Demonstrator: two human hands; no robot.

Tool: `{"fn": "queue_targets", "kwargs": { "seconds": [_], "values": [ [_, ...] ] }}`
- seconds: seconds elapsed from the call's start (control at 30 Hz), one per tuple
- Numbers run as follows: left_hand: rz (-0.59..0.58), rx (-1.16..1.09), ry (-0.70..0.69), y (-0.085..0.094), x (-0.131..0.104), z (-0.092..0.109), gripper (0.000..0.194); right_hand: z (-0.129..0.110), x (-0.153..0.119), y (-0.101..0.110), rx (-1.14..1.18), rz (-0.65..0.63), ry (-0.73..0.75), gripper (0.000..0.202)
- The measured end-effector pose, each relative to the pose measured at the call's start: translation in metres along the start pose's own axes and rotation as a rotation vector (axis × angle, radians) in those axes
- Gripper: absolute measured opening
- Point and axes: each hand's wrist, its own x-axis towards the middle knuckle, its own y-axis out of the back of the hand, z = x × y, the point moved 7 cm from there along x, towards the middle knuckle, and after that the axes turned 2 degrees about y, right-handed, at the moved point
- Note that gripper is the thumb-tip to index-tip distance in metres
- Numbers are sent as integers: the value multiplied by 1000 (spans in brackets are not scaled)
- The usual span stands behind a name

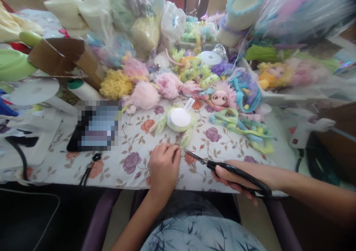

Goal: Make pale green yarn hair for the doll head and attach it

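Black-handled scissors (236, 171) are in my right hand (236, 176), their closed-looking blades pointing left toward my left hand (164, 165). The fingers of my left hand are bent together at the lower end of a pale green fuzzy strand (185, 137); what they pinch is too small to make out. That strand hangs from a round, fuzzy yellow-green piece with a white disc (180, 117) on top, lying on the flowered cloth. A small white tag (190, 104) sticks out at its upper right.
A phone (97, 126) lies at the left, near a cardboard box (63, 54). Fluffy yarn pieces and a doll head (219, 97) line the back. Green-blue ribbon (244, 126) and a white glue gun (306, 130) are at the right.
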Motion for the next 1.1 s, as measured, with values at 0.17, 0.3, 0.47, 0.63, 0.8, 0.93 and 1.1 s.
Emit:
{"fn": "queue_targets", "kwargs": {
  "seconds": [0.17,0.3,0.47,0.63,0.8,0.93,1.1],
  "values": [
    [35,12,-12,2,0,1,9,-13,1,1,3,-10,31,77],
    [36,3,-13,3,0,2,9,-15,4,0,4,-21,10,76],
    [19,24,-8,2,0,2,9,-21,6,2,5,2,21,73],
    [5,32,-7,1,0,2,10,-18,14,0,-14,-24,15,74],
    [-21,38,-7,0,0,1,13,-18,20,1,-148,-16,43,74],
    [-47,27,8,-2,2,-1,13,-23,18,5,-194,31,60,73],
    [-68,2,23,-3,4,-2,14,-23,21,6,-153,80,71,71]
  ]
}}
